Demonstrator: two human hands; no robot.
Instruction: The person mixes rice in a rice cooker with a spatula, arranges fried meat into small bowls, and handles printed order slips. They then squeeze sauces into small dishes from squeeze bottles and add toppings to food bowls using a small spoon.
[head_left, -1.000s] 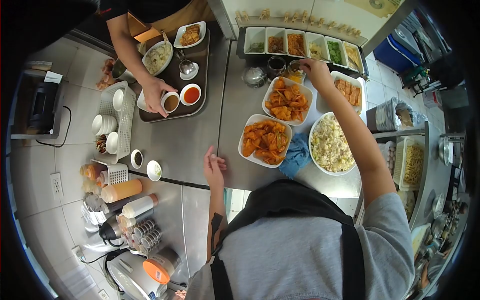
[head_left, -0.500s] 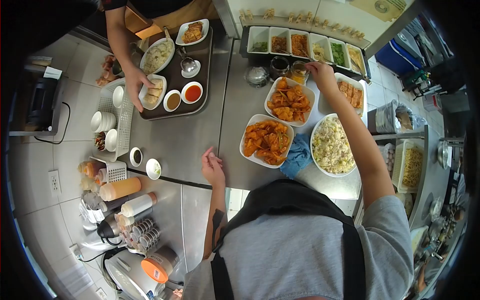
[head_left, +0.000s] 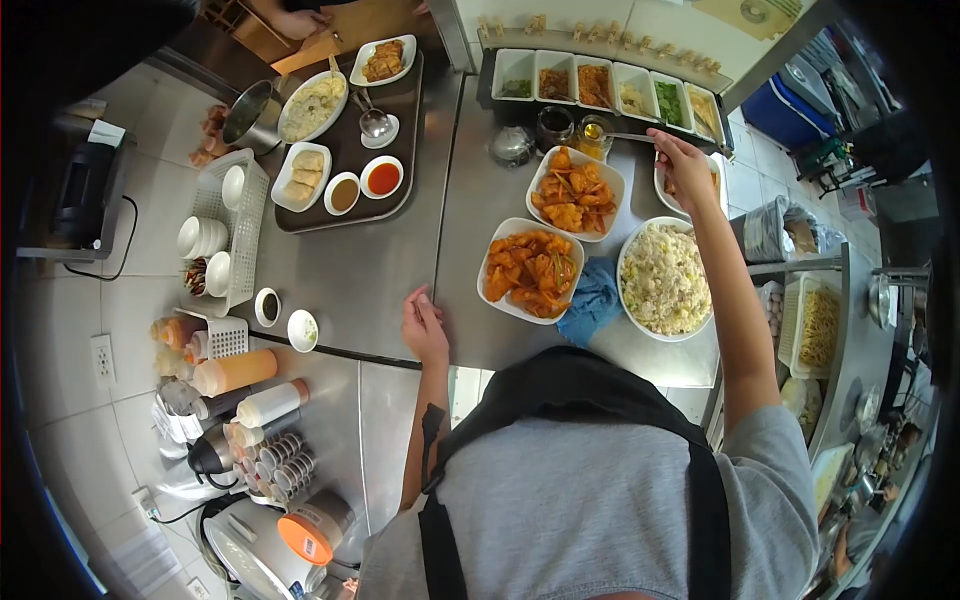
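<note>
My right hand [head_left: 682,165] grips the handle of a metal spoon [head_left: 632,136], its far end at a small glass jar of yellow liquid [head_left: 593,142]. Below that hand lies a white dish of browned slices [head_left: 662,190], partly covered by my wrist. Nearby are two white bowls of orange-coated pieces, the upper bowl [head_left: 572,198] and the lower bowl [head_left: 530,270], and a large bowl of fried rice [head_left: 665,278]. My left hand [head_left: 425,327] hovers over or rests at the counter's front edge, holding nothing, fingers loosely apart.
A brown tray [head_left: 385,100] carries several dishes and sauce cups at the back left. A blue cloth [head_left: 592,300] lies between the bowls. Containers of toppings [head_left: 594,85] line the back. Sauce bottles [head_left: 235,372] stand at the left. A co-worker's hand [head_left: 300,22] shows beyond the tray.
My right hand has moved right and slightly down from the jar, bringing the spoon into clear view. The co-worker's hand has left the dish on the tray and drawn back.
</note>
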